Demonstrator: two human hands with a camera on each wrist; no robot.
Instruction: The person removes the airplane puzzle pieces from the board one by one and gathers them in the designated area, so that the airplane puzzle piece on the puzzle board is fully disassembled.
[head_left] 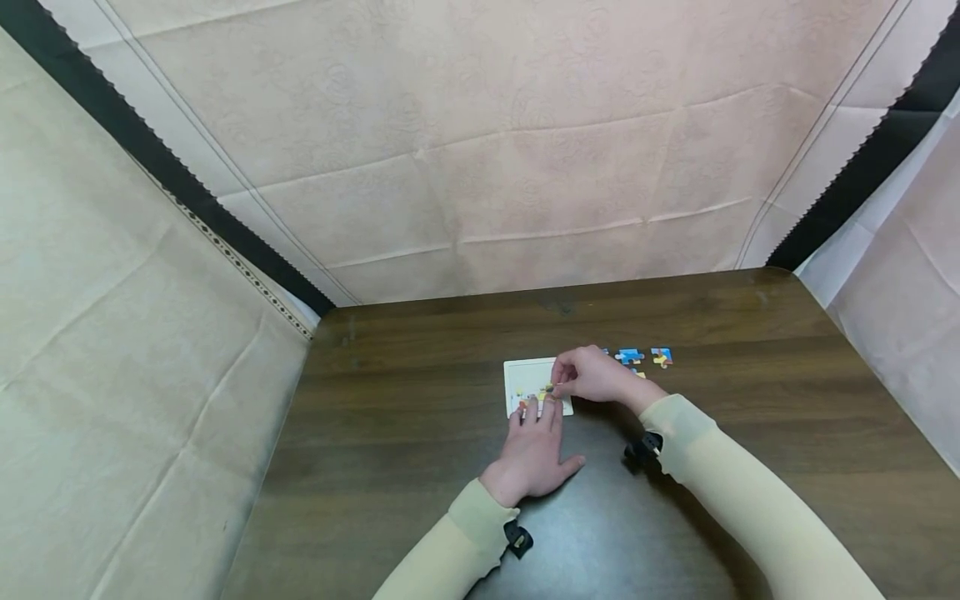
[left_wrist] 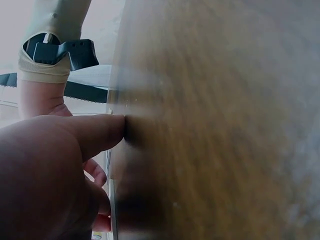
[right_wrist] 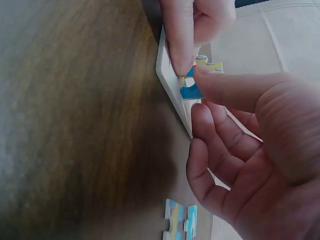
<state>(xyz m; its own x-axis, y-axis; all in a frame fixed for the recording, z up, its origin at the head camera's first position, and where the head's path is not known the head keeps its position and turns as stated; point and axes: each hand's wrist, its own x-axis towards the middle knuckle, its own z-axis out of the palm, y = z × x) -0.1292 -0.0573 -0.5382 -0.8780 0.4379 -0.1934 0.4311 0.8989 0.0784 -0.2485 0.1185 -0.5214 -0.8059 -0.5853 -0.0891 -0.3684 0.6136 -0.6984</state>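
A white puzzle tray point(head_left: 529, 372) lies on the table with several joined pieces along its lower part. My left hand point(head_left: 534, 457) rests with spread fingers on the tray's lower edge and the pieces, its thumb out on the table. From the right, my right hand point(head_left: 597, 375) reaches over the tray. In the right wrist view the thumb and fingers of my right hand point(right_wrist: 240, 135) pinch a blue, red and yellow puzzle piece point(right_wrist: 191, 91), close beside the left fingertips. The left wrist view shows my left hand point(left_wrist: 55, 170) with its thumb touching the wood.
Loose puzzle pieces, one blue point(head_left: 629, 356) and one blue and yellow point(head_left: 662, 357), lie right of the tray, partly near the right hand. The brown table point(head_left: 390, 417) ends at a far edge before pale cloth walls point(head_left: 525, 167).
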